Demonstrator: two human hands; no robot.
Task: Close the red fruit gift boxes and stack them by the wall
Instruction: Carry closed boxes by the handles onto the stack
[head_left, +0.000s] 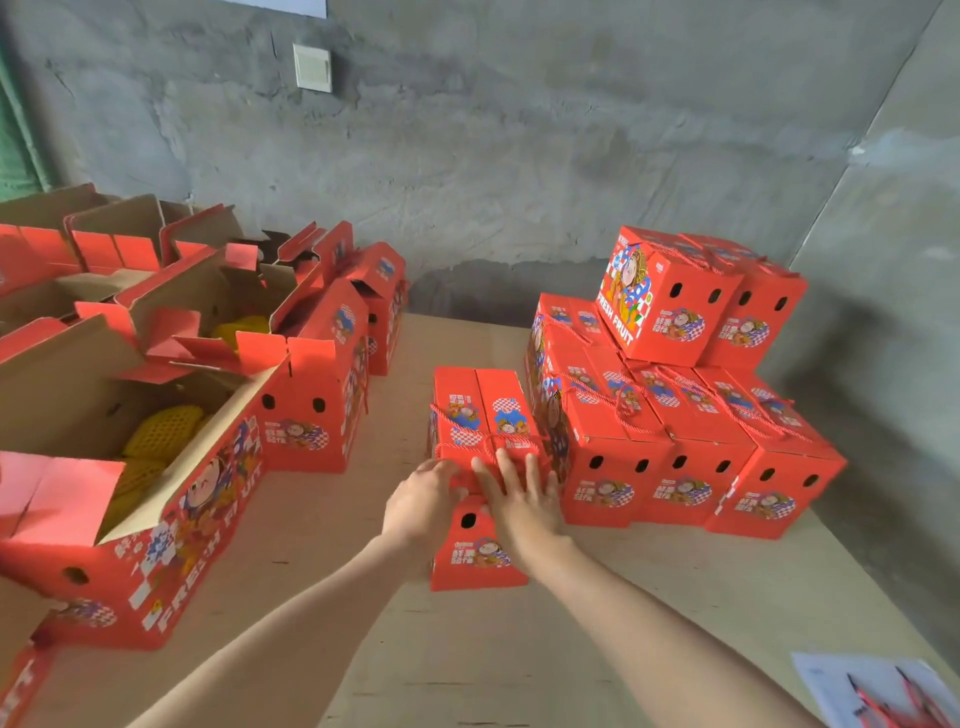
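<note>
While our closed gift box sits on the table just left of the stack by the wall, our right grip lies flat, fingers spread on its top, and our left grip curls round its near corner. Risk imo: shoving it sideways could snag the rope handle or knock the stack's top boxes crooked.

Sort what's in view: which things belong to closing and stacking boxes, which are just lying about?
Job: closed box under left hand and right hand; stacked boxes at right; open boxes, left, holding yellow netted fruit.
Lying about: wall switch; papers, bottom right.
</note>
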